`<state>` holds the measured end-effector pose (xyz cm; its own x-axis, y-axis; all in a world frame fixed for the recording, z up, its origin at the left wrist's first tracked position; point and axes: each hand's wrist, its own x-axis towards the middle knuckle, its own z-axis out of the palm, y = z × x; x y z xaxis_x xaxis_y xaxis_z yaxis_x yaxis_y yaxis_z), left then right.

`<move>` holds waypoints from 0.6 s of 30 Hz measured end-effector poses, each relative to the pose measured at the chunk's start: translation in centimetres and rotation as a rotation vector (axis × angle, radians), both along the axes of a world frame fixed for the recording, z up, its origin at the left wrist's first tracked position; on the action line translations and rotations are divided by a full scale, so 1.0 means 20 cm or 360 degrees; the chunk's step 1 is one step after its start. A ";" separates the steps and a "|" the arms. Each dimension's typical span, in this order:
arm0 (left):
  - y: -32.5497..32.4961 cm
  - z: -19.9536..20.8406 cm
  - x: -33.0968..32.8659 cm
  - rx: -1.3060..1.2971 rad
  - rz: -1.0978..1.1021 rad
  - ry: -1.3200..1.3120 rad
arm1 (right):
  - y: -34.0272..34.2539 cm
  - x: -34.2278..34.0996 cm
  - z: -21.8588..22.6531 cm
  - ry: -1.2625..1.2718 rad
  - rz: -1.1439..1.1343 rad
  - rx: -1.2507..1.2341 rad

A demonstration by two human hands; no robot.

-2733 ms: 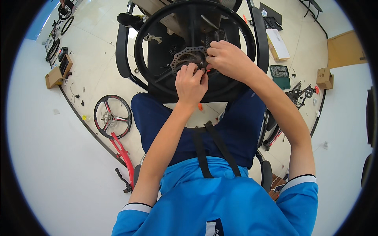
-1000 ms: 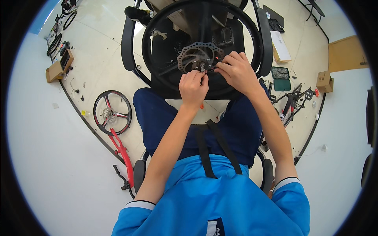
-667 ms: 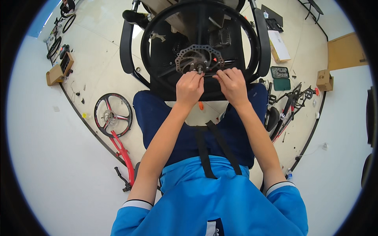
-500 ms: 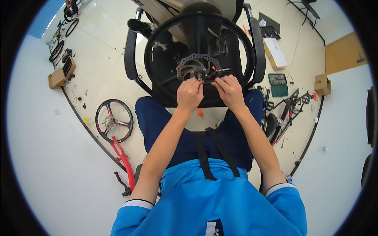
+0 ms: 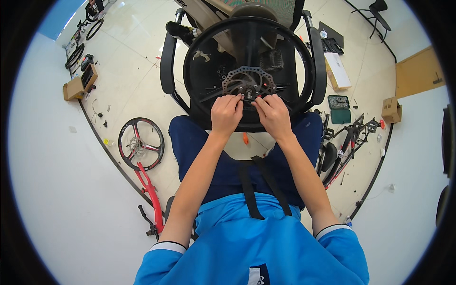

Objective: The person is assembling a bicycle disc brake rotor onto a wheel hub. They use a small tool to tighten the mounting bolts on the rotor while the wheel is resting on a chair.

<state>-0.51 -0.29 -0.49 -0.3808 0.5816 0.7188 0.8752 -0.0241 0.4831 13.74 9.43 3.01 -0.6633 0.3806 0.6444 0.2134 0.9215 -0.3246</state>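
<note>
A black bicycle wheel (image 5: 309,61) lies across the seat of a black office chair, with a perforated disc brake rotor (image 5: 248,72) at its hub. The bare axle end (image 5: 249,93) sticks out toward me. Just left of the axle my left hand (image 5: 226,114) is closed in a pinch. On the right side my right hand (image 5: 273,115) pinches too, its fingertips close to the left ones. Something thin and dark spans the small gap between the fingertips, below the axle; its kind is too small to make out.
Chair armrests (image 5: 319,66) flank the wheel. Small loose parts and a pliers-like tool (image 5: 202,56) lie on the seat. Leftward on the floor are a spoked wheel (image 5: 141,144) and red fork (image 5: 151,190); rightward, a green case (image 5: 340,115), bike frame (image 5: 349,142) and white box (image 5: 336,69).
The whole view has shifted slightly. My left fingertips have come away from the axle end to its left side, and my right fingertips have moved nearer to them.
</note>
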 end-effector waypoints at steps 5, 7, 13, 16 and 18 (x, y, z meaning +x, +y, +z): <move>0.01 -0.01 0.00 0.0006 0.0027 -0.0001 | 0.08 -0.01 0.05 -0.0037 0.0058 0.0048; 0.02 -0.01 0.01 0.0035 0.0031 -0.0011 | 0.12 -0.01 0.09 -0.0092 0.0129 0.0049; 0.03 -0.01 0.04 0.0023 0.0063 -0.0044 | 0.17 -0.01 0.14 -0.0184 0.0201 0.0067; 0.04 -0.02 0.04 0.0025 0.0090 -0.0058 | 0.17 -0.02 0.13 -0.0203 0.0223 0.0050; 0.03 -0.02 0.04 0.0029 0.0084 -0.0092 | 0.18 -0.02 0.12 -0.0217 0.0246 0.0066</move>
<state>0.32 0.29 -0.91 -0.4518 0.5466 0.7051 0.8462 0.0121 0.5328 13.31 13.04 5.46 -0.7937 0.2425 0.5579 0.1078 0.9587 -0.2633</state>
